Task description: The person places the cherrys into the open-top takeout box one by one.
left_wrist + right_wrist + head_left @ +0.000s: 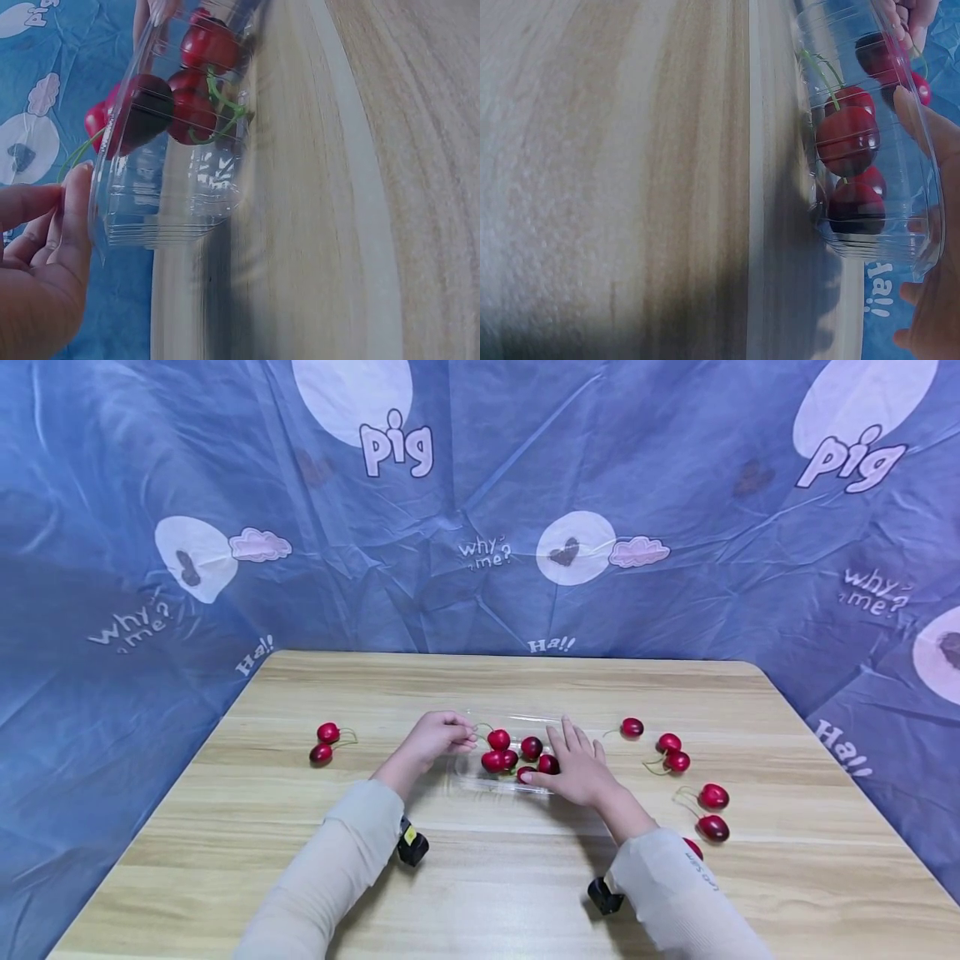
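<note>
Over the middle of the worktop [495,877], a person's left hand [442,735] is pinching a thin green stem [75,156] between thumb and forefinger, those fingers [73,217] being closed together just beside the left end of a clear plastic box [487,786]. The stem is running to a red cherry [498,740] that is resting among several other cherries [532,747] in the box. The right hand [581,772] is spreading over the box's right end, its fingers standing apart and nearly straight and its thumb reaching over the near rim, touching the box. To the left, well apart from the box, a pair of cherries [327,732] is lying on the worktop with stems pointing right. To the right, a single cherry [632,727], a touching pair [677,762] and two more cherries [713,797] are lying scattered, while another cherry [693,848] is showing partly behind the right sleeve [675,893]. A blue printed cloth [487,610] is hanging behind the worktop.
</note>
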A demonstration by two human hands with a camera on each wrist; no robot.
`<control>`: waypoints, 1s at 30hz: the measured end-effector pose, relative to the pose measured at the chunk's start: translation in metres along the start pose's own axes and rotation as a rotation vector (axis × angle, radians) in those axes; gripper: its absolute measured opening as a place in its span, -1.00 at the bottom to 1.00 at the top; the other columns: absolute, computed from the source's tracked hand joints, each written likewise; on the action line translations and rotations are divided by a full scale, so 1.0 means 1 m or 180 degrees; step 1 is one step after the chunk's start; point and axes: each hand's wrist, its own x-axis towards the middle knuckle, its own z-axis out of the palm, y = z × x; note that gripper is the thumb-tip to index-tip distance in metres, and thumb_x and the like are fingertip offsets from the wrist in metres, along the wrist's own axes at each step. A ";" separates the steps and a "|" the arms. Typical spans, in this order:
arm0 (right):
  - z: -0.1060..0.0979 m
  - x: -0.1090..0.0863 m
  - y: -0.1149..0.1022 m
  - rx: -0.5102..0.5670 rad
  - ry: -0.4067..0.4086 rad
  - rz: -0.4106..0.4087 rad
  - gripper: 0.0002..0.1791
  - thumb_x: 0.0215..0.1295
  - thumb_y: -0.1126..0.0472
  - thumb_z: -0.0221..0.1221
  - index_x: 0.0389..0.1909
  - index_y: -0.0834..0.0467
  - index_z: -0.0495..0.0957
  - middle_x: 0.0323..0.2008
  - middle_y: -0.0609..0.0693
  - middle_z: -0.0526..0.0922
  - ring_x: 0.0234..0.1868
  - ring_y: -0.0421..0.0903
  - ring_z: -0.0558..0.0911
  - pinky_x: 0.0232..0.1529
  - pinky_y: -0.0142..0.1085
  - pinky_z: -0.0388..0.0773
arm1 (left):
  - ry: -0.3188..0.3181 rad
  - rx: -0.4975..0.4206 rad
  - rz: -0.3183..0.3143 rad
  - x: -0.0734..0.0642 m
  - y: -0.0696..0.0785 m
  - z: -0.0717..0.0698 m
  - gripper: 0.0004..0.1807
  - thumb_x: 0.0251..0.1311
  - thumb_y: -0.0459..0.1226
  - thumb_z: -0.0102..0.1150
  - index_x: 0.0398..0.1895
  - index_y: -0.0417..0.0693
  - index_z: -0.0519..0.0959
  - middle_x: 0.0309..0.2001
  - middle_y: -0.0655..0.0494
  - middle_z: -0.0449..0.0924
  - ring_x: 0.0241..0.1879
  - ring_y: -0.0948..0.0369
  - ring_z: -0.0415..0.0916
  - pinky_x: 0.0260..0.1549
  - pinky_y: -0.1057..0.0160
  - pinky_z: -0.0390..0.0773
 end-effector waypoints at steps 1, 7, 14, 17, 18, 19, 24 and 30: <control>0.000 0.000 0.000 0.0001 0.0000 0.0001 0.05 -0.08 -0.40 -0.01 0.29 0.21 -0.06 0.29 0.24 -0.21 0.24 0.25 -0.14 0.13 0.19 -0.25 | -0.0025 0.0025 -0.0002 0.001 0.000 0.000 -0.83 0.07 -0.55 -0.07 -0.26 -0.50 0.42 -0.47 -0.12 0.53 -0.54 0.23 0.51 -0.34 0.24 0.54; -0.001 0.000 0.000 -0.0015 0.0006 -0.0023 0.06 -0.08 -0.41 -0.02 0.28 0.24 -0.05 0.29 0.27 -0.21 0.24 0.27 -0.14 0.12 0.20 -0.25 | -0.0119 0.0195 -0.0092 0.005 0.001 0.002 -0.81 0.08 -0.54 -0.06 -0.24 -0.51 0.41 -0.42 -0.20 0.53 -0.47 0.17 0.52 -0.32 0.25 0.54; -0.001 0.001 0.000 -0.0054 0.0006 -0.0026 0.08 -0.09 -0.43 -0.04 0.29 0.24 -0.05 0.29 0.27 -0.21 0.24 0.27 -0.14 0.12 0.20 -0.25 | -0.0264 0.0435 -0.0228 0.009 0.007 0.003 -0.81 0.13 -0.54 -0.12 -0.22 -0.52 0.40 -0.37 -0.26 0.51 -0.41 0.11 0.53 -0.29 0.22 0.53; 0.000 0.001 0.000 -0.0052 0.0009 -0.0020 0.07 -0.09 -0.42 -0.03 0.29 0.23 -0.06 0.29 0.27 -0.22 0.24 0.27 -0.14 0.12 0.20 -0.25 | -0.0293 0.0499 -0.0288 0.010 0.009 0.004 -0.82 0.12 -0.55 -0.12 -0.23 -0.52 0.41 -0.42 -0.19 0.50 -0.41 0.10 0.53 -0.31 0.26 0.53; 0.000 0.000 0.000 -0.0047 0.0010 -0.0018 0.07 -0.09 -0.42 -0.03 0.29 0.23 -0.06 0.29 0.27 -0.22 0.24 0.27 -0.14 0.12 0.20 -0.25 | -0.0319 0.0514 -0.0303 0.011 0.010 0.004 -0.83 0.12 -0.55 -0.12 -0.23 -0.52 0.40 -0.43 -0.17 0.50 -0.41 0.09 0.53 -0.32 0.27 0.54; 0.000 0.000 0.000 -0.0040 0.0013 -0.0016 0.06 -0.09 -0.41 -0.02 0.29 0.23 -0.06 0.29 0.27 -0.22 0.24 0.27 -0.14 0.12 0.20 -0.25 | -0.0338 0.0519 -0.0325 0.011 0.011 0.004 -0.83 0.12 -0.55 -0.12 -0.24 -0.52 0.40 -0.44 -0.15 0.49 -0.40 0.08 0.52 -0.31 0.27 0.53; 0.000 0.000 0.000 -0.0020 0.0025 -0.0018 0.04 -0.06 -0.36 0.02 0.29 0.24 -0.06 0.29 0.27 -0.21 0.24 0.27 -0.14 0.12 0.21 -0.24 | -0.0461 0.0575 -0.0350 0.013 0.014 0.006 -0.83 0.10 -0.55 -0.09 -0.24 -0.54 0.40 -0.47 -0.14 0.49 -0.45 0.13 0.51 -0.25 0.21 0.51; 0.001 0.000 0.000 -0.0005 0.0033 -0.0032 0.01 -0.04 -0.30 0.05 0.29 0.24 -0.06 0.28 0.28 -0.21 0.24 0.27 -0.14 0.11 0.21 -0.25 | -0.0509 0.0552 -0.0405 0.015 0.014 0.007 -0.83 0.10 -0.56 -0.10 -0.24 -0.55 0.39 -0.49 -0.14 0.48 -0.52 0.18 0.48 -0.25 0.20 0.51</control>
